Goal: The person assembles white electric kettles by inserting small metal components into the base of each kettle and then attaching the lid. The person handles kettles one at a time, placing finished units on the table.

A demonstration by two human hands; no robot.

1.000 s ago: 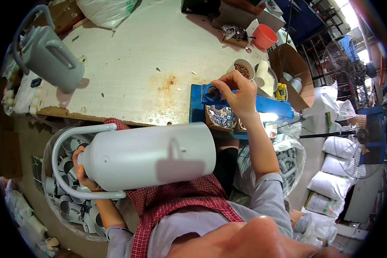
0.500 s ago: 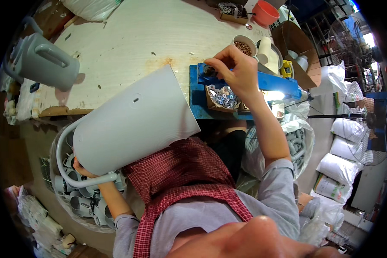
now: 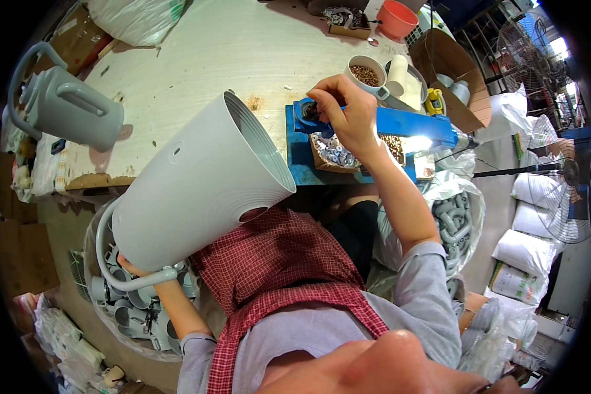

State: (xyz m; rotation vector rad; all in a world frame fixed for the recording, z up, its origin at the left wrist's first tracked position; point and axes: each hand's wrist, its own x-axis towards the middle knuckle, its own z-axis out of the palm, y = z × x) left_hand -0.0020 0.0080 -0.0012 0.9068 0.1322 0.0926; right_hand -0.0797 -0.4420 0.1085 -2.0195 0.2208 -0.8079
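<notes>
My left hand [image 3: 132,264] is closed on the base end of a tall grey plastic container [image 3: 190,177]; most of its fingers are hidden. The container lies tilted over my lap and the table edge, its ribbed mouth facing up and right. It has a small hole in the upper side, a larger round opening near the rim and a curved grey handle [image 3: 102,253] at the base. My right hand [image 3: 348,115] is pinched at the left end of a blue machine arm [image 3: 410,126]; anything between its fingertips is too small to make out. Below it is a box of small metal washers [image 3: 335,152].
A similar grey container [image 3: 79,108] stands at the table's left. A cup of small brown fasteners [image 3: 366,73], a white roll [image 3: 397,75] and a red bowl [image 3: 396,20] are at the right. Bags of grey parts [image 3: 453,223] flank my lap; a fan [image 3: 561,197] stands far right.
The grey container has turned and tilted so that its mouth and the round opening now show. My right hand stays at the end of the blue arm, its fingers still pinched.
</notes>
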